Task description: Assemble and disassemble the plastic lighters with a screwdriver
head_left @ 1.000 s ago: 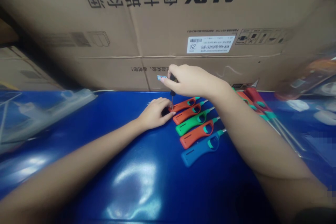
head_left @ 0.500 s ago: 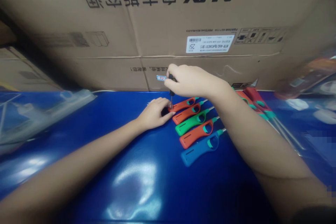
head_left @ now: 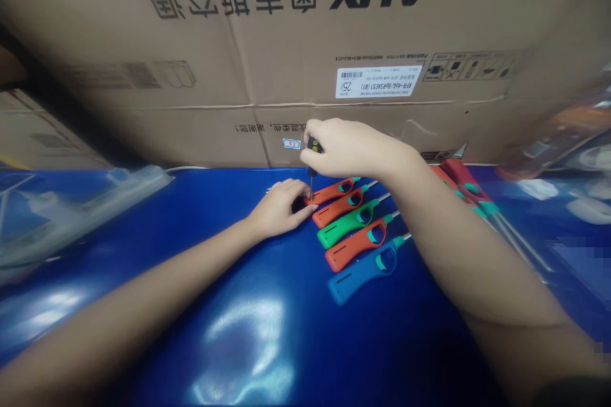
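Observation:
My right hand [head_left: 346,147] is closed round the black and yellow handle of a screwdriver [head_left: 314,145]. Its thin shaft points down, its tip at the butt end of the farthest orange gas lighter [head_left: 331,191]. My left hand [head_left: 280,208] holds that same end between thumb and fingers, and the fingers partly hide it. Nearer me lie another orange lighter [head_left: 329,212], a green lighter [head_left: 340,229], a third orange lighter [head_left: 344,253] and a blue lighter [head_left: 351,281], side by side. My right forearm covers some of their metal tubes.
A large cardboard box [head_left: 191,38] with upside-down print stands along the back of the blue table [head_left: 200,318]. More red lighters [head_left: 461,178] lie beyond my right forearm. Clear plastic packaging [head_left: 95,216] lies at the left, and blurred white items [head_left: 539,189] at the right.
The screwdriver handle has turned in my right fingers and shows more yellow. Both hands keep nearly the same place. The whole view has shifted slightly.

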The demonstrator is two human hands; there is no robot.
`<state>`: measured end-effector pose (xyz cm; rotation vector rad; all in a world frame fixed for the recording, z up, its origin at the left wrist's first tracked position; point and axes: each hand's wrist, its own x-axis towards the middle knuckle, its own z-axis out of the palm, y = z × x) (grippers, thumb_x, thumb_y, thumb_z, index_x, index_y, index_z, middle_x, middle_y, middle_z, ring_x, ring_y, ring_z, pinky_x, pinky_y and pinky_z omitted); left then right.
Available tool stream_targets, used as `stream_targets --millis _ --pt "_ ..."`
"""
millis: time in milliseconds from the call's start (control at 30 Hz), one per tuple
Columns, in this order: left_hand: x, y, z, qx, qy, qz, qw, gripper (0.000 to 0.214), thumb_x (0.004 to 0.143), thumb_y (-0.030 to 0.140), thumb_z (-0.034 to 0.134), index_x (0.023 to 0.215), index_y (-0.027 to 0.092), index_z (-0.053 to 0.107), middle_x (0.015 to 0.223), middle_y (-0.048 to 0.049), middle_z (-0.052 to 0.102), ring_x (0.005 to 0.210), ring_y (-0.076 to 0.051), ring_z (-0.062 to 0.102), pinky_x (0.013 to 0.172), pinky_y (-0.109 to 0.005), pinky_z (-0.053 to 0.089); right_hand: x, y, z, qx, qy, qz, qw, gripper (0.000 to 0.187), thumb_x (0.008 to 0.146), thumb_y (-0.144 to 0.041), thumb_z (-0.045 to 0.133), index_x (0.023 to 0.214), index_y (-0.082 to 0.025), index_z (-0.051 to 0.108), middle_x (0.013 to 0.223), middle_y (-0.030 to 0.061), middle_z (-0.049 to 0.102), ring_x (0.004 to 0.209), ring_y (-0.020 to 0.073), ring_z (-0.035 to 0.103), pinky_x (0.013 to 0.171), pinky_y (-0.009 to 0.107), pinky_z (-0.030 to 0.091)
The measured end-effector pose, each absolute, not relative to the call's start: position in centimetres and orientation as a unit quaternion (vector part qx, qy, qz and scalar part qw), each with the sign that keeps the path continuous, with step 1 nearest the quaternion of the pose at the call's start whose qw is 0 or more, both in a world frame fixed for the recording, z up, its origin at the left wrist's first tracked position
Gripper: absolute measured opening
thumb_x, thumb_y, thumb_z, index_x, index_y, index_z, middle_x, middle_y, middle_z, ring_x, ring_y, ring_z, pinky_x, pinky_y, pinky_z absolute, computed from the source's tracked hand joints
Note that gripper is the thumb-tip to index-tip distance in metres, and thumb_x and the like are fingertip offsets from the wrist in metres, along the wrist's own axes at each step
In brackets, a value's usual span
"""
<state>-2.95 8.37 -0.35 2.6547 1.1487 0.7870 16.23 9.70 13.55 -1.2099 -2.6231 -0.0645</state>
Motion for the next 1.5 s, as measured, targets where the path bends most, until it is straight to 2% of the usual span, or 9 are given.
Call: stream_targets --millis 67,233,333,533,633,1033,1133,1333,1500 --pt "-2.94 8.36 -0.35 0.882 0.383 0.263 0.072 0.015 0.093 0.035 0.061 0.094 0.021 0.057 0.095 -0.0047 0.067 0.092 -0.024 0.061 0.087 -0.039 0.047 16.2 9.74 13.49 -0.404 -0.904 -0.037 0.132 0.034 0.091 -0.045 0.048 0.099 -0.017 0.065 0.097 0.015 0.072 0.078 0.0275 0.062 0.06 0.034 0.035" --pt "-2.92 8.38 -0.37 0.881 0.381 0.269 0.074 0.017 0.093 0.036 0.062 0.092 0.021 0.056 0.095 -0.0052 0.068 0.091 -0.024 0.062 0.086 -0.039 0.048 15.92 9.79 13.16 -0.37 -0.915 -0.023 0.158 0.023 0.085 -0.033 0.051 0.098 -0.018 0.063 0.099 0.0108 0.072 0.078 0.0239 0.061 0.059 0.032 0.034" --pt "-2.92 8.43 -0.43 0.881 0.382 0.269 0.073 0.018 0.093 0.037 0.062 0.092 0.02 0.056 0.094 -0.0052 0.068 0.091 -0.024 0.062 0.085 -0.039 0.048 15.67 9.7 13.02 -0.385 -0.907 -0.042 0.164 0.028 0.09 -0.042 0.047 0.086 -0.019 0.063 0.087 0.0105 0.071 0.073 0.0235 0.06 0.058 0.032 0.031" --pt "-2.98 8.49 -0.56 0.881 0.379 0.273 0.07 0.019 0.094 0.038 0.061 0.093 0.02 0.056 0.094 -0.0052 0.068 0.091 -0.024 0.062 0.086 -0.039 0.048 15.45 9.83 12.71 -0.38 -0.91 -0.033 0.162 0.031 0.091 -0.032 0.043 0.114 -0.018 0.057 0.099 0.0104 0.072 0.075 0.0235 0.061 0.059 0.031 0.033" --pt "-2.94 8.54 -0.49 0.882 0.377 0.273 0.069 0.018 0.094 0.037 0.062 0.093 0.02 0.056 0.094 -0.005 0.068 0.091 -0.024 0.062 0.086 -0.039 0.048 15.49 9.98 12.63 -0.382 -0.908 -0.069 0.16 0.033 0.092 -0.043 0.044 0.105 -0.017 0.06 0.092 0.0113 0.071 0.075 0.0249 0.061 0.059 0.032 0.033" --pt "-3.02 8.46 -0.41 0.885 0.372 0.272 0.067 0.016 0.094 0.035 0.062 0.093 0.02 0.057 0.095 -0.0045 0.067 0.091 -0.023 0.061 0.086 -0.038 0.047 15.52 9.84 12.8 -0.391 -0.909 -0.041 0.14 0.036 0.09 -0.035 0.042 0.116 -0.016 0.058 0.098 0.0124 0.071 0.075 0.0242 0.06 0.063 0.033 0.036" --pt "-3.01 8.48 -0.4 0.884 0.373 0.272 0.069 0.016 0.093 0.034 0.063 0.093 0.02 0.057 0.094 -0.0044 0.067 0.09 -0.023 0.061 0.086 -0.038 0.048 15.59 9.96 12.79 -0.396 -0.905 -0.053 0.147 0.039 0.091 -0.045 0.044 0.109 -0.015 0.061 0.096 0.0134 0.071 0.077 0.0252 0.06 0.064 0.033 0.037" --pt "-2.96 8.41 -0.38 0.884 0.373 0.272 0.073 0.015 0.093 0.034 0.062 0.092 0.02 0.056 0.094 -0.0044 0.067 0.09 -0.023 0.061 0.085 -0.037 0.048 15.69 10.05 12.67 -0.368 -0.916 -0.025 0.157 0.036 0.086 -0.032 0.046 0.116 -0.016 0.058 0.106 0.0119 0.071 0.08 0.0245 0.06 0.063 0.032 0.036" --pt "-2.98 8.42 -0.36 0.883 0.375 0.273 0.07 0.014 0.093 0.034 0.062 0.093 0.02 0.057 0.094 -0.0041 0.067 0.091 -0.023 0.061 0.086 -0.038 0.047 15.79 9.85 13.03 -0.381 -0.909 -0.061 0.155 0.032 0.089 -0.04 0.047 0.102 -0.017 0.063 0.094 0.0111 0.072 0.076 0.0245 0.06 0.062 0.033 0.035"
